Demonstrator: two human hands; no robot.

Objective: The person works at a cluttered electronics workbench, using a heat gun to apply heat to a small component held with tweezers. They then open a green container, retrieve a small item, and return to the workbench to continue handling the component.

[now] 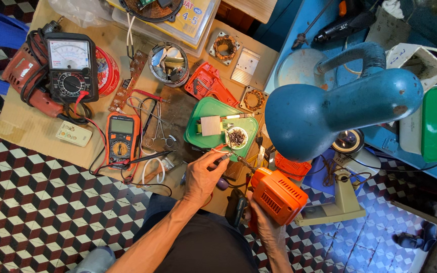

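My left hand [203, 178] pinches a thin soldering iron [224, 158] whose tip points up toward a small round tin of dark bits [237, 137] resting on a green plastic tray [198, 114]. A white rectangular part [210, 126] lies in that tray. My right hand [264, 222] grips an orange power-tool body [277, 194] from below, tilted over my lap at the board's near edge.
A blue desk lamp [330, 108] hangs over the right side. On the wooden board [31, 126] lie an orange digital multimeter [122, 137], a black analog meter [71, 68], a red drill [24, 76], forceps [159, 129], a tin of parts [168, 63] and motor stators [225, 47].
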